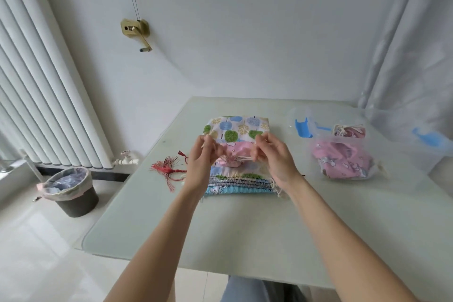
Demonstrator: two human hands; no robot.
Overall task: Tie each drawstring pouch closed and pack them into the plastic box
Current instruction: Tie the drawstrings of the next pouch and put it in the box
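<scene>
Left hand (199, 167): raised, fingers pinching cream drawstring (241, 157).
Right hand (277, 158): pinching drawstring's other end.
Pink pouch (232, 158): between hands, atop pouch stack (239, 130).
Plastic box (343, 152): right on worktop (245, 223), pouches inside.
Red tassel (166, 170): left of stack.

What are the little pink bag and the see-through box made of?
The pink pouch looks like soft printed cotton cloth: it bunches and wrinkles where the strings gather it. The box looks like clear, glossy plastic with blue clips, since the pouches inside show through its wall.

Both hands (199, 157) (276, 157) on pink pouch (232, 154) drawstrings (atop the pouch stack (239, 180)).
</scene>
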